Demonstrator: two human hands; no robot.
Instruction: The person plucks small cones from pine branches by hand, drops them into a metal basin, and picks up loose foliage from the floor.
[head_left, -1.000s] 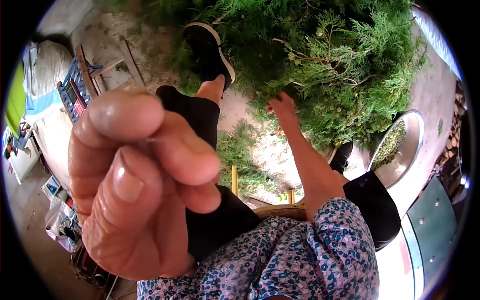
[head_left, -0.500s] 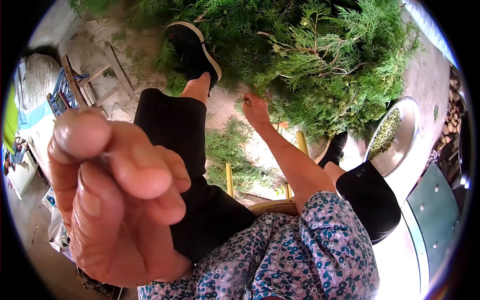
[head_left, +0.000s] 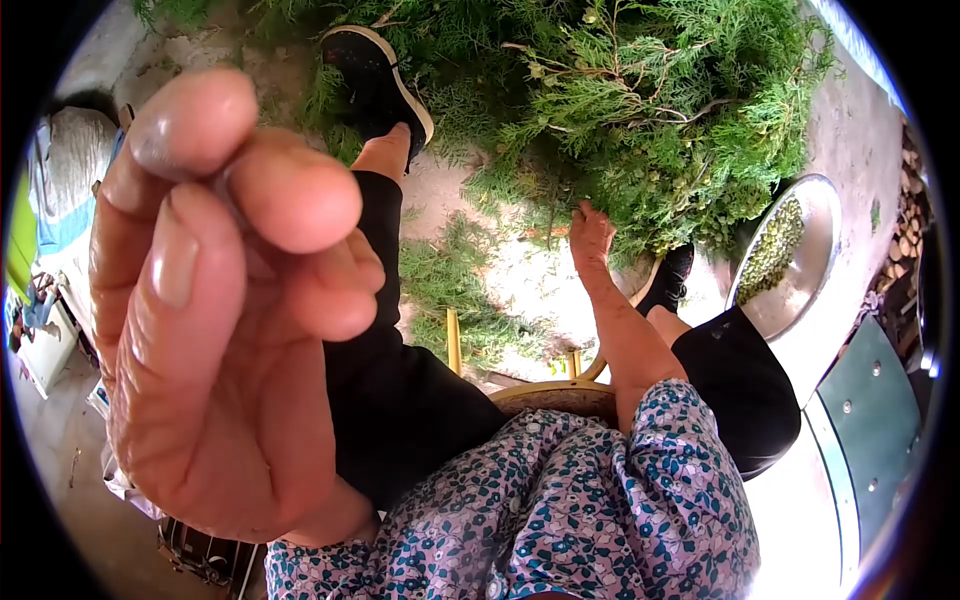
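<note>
My left hand is raised very close to the camera, left of the view. Its fingers curl in and the thumb presses against them; whatever may be pinched there does not show. Farther down, my right hand reaches to the lower edge of a large heap of green conifer branches. Its fingers are bent together at the foliage, and the leaves hide what they grip. To the right, a metal basin holds many small green cones. Loose green sprigs lie on the ground between my legs.
I sit on a chair with a yellow frame. A black shoe stands at the heap's left side, the other shoe beside the basin. A green panel and stacked firewood are at the right. Bags lie far left.
My right hand has moved right and slightly down, from the gap by the left shoe to the heap's lower edge. My left hand has risen, still curled. The view has shifted slightly.
</note>
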